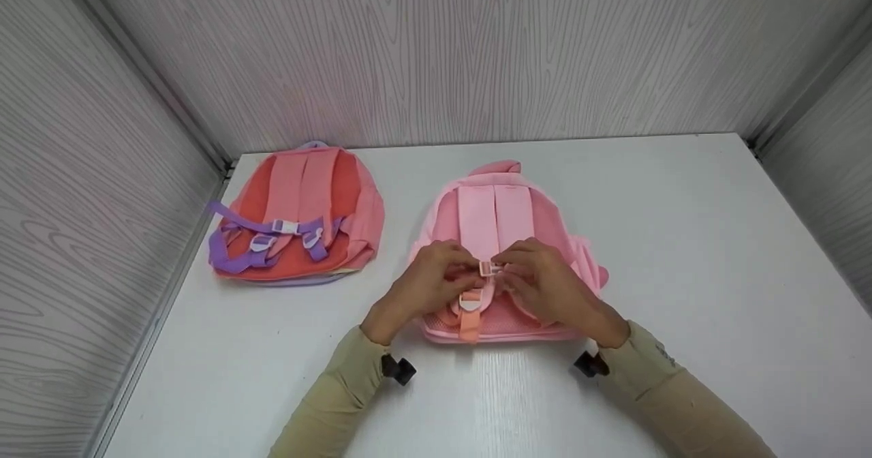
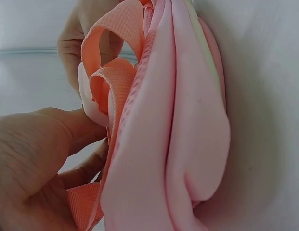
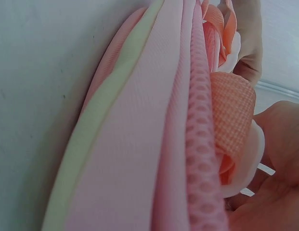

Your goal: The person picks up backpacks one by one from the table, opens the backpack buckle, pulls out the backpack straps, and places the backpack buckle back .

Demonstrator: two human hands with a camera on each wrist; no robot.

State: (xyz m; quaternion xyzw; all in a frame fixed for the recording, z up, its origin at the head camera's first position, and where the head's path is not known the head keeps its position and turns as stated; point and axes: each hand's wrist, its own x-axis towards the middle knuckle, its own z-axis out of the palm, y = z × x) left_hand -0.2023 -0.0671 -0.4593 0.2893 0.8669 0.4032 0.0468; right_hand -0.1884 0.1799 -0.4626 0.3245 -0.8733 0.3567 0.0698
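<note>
White buckle (image 1: 286, 227) on coral backpack (image 1: 285, 182) looks fastened to me; left hand (image 1: 428, 281) and right hand (image 1: 553, 286) pinch pale buckle (image 1: 486, 268) on pink backpack (image 1: 477, 206), closure apparently unfinished.

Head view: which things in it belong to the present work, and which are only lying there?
Part of the work:
pink backpack, lying under the hands
pale buckle, pinched by left hand and right hand

Only lying there:
coral backpack with purple straps, untouched
</note>
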